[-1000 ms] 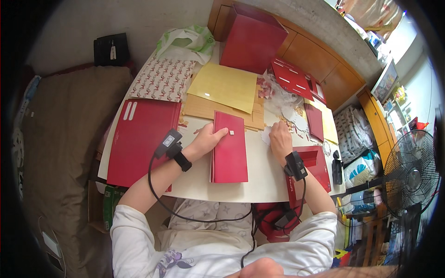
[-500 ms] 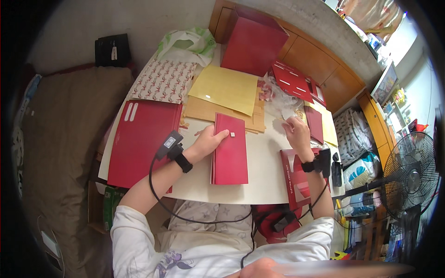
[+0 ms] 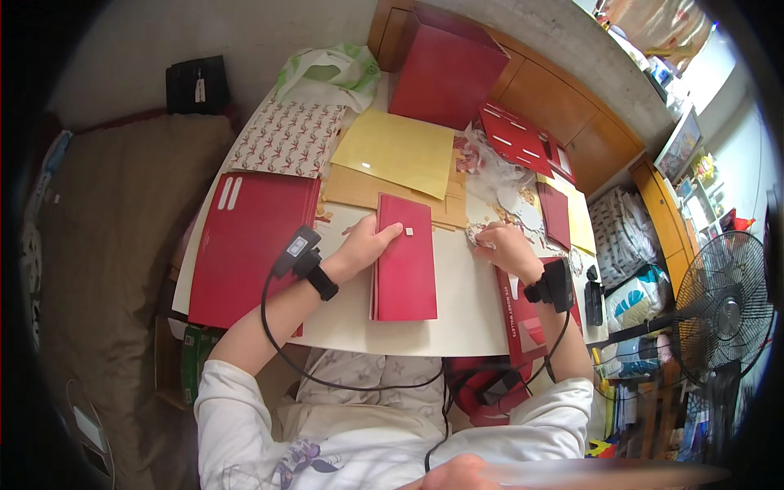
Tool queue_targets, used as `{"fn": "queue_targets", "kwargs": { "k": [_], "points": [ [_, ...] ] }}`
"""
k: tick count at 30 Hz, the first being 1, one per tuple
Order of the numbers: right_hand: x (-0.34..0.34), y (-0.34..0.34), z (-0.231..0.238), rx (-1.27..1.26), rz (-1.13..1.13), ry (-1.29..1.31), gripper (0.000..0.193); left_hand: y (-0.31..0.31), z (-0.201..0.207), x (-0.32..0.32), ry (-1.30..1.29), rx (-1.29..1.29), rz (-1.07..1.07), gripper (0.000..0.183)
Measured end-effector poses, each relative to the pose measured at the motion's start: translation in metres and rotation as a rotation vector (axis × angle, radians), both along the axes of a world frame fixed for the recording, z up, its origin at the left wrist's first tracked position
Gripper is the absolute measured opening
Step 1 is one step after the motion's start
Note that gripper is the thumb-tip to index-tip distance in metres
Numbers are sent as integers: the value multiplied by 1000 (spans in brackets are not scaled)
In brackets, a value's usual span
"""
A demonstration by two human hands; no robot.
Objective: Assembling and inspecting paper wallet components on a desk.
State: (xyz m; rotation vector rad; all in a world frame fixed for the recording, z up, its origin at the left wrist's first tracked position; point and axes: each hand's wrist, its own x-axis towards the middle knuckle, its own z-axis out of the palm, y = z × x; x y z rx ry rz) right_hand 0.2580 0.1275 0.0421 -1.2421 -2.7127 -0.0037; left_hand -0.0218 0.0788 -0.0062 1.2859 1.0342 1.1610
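My left hand grips a red folded card wallet by its left side, thumb pressed on the front and fingers behind. Loose layers show along the wallet's left edge. Beside the thumb tip, a small white square sits on the wallet's face. To the right of the wallet, my right hand has its fingers bent together at a small whitish curled strip just above the white table. How firmly the fingertips hold it is hard to see.
Large red sheets lie at left, a patterned sheet behind them. Yellow card rests on brown cardboard. A red box stands at the back; a red wallet pack lies under my right forearm. A fan is at right.
My right hand has moved left and slightly down toward the wallet, and the whitish curled strip now shows at its fingertips. My left hand and the wallet stay nearly in place.
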Motion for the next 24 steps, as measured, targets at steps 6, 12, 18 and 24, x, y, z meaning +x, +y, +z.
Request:
{"fn": "queue_targets", "kwargs": {
  "k": [6,12,18,24],
  "points": [
    [-3,5,13,-214,-84,-25,22,4,-13,-3,-19,17,2,29],
    [12,15,9,-233,7,60,22,6,-13,-1,-12,38,-8,30],
    [15,10,1,-164,115,166,15,8,-14,-1,1,25,3,30],
    [8,1,-3,-69,109,170,15,5,-12,-2,3,27,-6,30]
  ]
}}
